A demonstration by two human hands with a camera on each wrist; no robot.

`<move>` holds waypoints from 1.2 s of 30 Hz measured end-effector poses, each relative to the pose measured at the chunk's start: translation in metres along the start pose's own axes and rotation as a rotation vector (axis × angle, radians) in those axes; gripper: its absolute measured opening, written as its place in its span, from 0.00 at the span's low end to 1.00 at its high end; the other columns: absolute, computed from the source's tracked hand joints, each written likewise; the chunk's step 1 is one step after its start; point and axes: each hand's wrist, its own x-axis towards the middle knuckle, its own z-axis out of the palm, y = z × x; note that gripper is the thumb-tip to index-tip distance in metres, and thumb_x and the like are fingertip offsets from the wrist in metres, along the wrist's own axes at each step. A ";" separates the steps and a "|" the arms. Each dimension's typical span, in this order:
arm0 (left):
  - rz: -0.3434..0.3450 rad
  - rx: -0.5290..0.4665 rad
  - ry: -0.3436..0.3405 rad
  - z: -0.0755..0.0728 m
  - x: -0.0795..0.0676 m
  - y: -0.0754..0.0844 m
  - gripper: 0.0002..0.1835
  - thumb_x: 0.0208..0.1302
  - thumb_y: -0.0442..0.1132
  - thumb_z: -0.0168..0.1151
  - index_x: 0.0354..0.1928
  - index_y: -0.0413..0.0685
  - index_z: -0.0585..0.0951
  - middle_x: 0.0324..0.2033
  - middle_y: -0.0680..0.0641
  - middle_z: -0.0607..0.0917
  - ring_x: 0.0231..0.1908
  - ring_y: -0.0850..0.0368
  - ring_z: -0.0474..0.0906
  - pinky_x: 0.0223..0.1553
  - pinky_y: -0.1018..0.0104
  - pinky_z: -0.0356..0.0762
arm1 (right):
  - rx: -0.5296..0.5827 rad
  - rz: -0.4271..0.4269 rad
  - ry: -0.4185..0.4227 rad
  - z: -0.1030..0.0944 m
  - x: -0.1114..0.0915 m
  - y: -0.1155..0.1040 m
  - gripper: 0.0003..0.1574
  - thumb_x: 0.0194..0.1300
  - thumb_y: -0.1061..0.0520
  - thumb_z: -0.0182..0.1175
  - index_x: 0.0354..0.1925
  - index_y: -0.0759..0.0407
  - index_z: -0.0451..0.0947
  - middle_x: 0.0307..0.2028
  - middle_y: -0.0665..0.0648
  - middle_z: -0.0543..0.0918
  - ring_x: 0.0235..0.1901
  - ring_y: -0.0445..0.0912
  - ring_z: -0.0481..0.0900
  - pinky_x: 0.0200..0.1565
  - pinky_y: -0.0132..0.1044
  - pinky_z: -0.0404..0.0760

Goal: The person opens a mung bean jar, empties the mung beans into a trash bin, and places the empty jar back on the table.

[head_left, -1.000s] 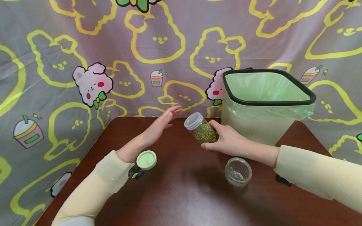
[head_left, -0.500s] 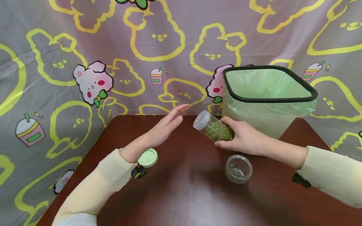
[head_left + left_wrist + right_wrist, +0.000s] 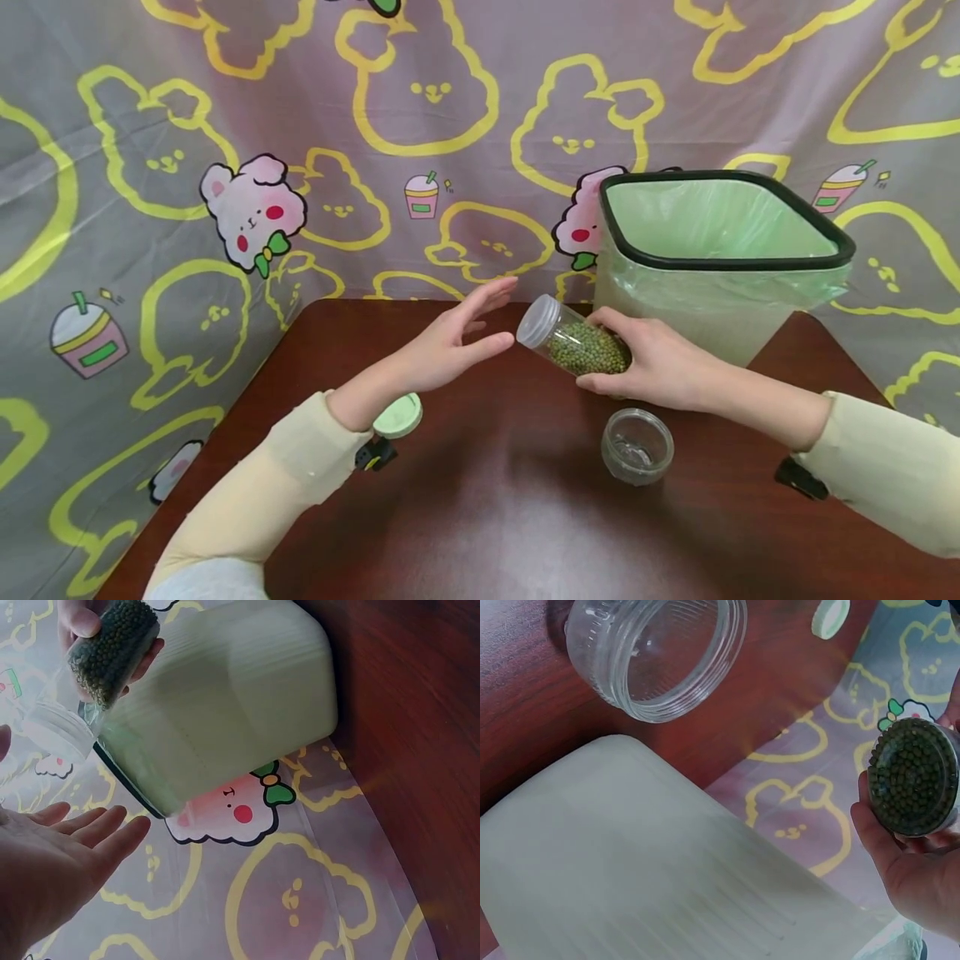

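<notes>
My right hand [image 3: 656,362] grips a clear plastic jar of green mung beans [image 3: 588,346] around its base half. The jar is tilted well over, and its translucent screw lid [image 3: 538,321] points up and left. My left hand [image 3: 450,337] is held out flat, fingers extended, its fingertips just left of that lid and holding nothing. In the left wrist view the left palm [image 3: 52,862] faces the jar. Below the right hand stands an open clear jar [image 3: 637,447] with a threaded rim. The right wrist view looks at the bean jar's bottom [image 3: 911,776], filled with beans.
A bin [image 3: 675,321] with a black rim and green liner stands at the back right of the dark wood table [image 3: 480,517]. A pale green lid [image 3: 401,414] lies partly behind the left wrist. A patterned curtain [image 3: 465,108] hangs behind the table.
The right hand has carried the bean jar rightward and tipped it further over. My left hand has moved right, up close to the jar's lid.
</notes>
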 end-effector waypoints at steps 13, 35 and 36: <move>0.063 0.035 -0.054 0.008 0.006 0.000 0.37 0.66 0.37 0.63 0.74 0.51 0.59 0.69 0.52 0.65 0.64 0.60 0.67 0.62 0.56 0.65 | -0.029 -0.028 0.018 -0.004 -0.004 0.002 0.33 0.53 0.42 0.73 0.52 0.52 0.72 0.34 0.50 0.80 0.31 0.43 0.76 0.34 0.40 0.75; 0.140 0.093 -0.040 0.009 0.007 0.006 0.36 0.60 0.35 0.70 0.69 0.45 0.67 0.60 0.47 0.74 0.50 0.61 0.78 0.54 0.66 0.73 | 0.011 -0.051 -0.038 -0.002 -0.007 -0.001 0.37 0.60 0.35 0.64 0.60 0.51 0.68 0.42 0.49 0.79 0.38 0.42 0.76 0.41 0.43 0.75; 0.149 0.103 -0.042 0.009 0.007 0.006 0.35 0.60 0.34 0.70 0.69 0.44 0.67 0.59 0.47 0.75 0.49 0.61 0.78 0.53 0.65 0.74 | 0.013 -0.052 -0.041 -0.002 -0.008 -0.001 0.37 0.61 0.35 0.64 0.60 0.51 0.68 0.42 0.49 0.79 0.38 0.42 0.76 0.41 0.44 0.75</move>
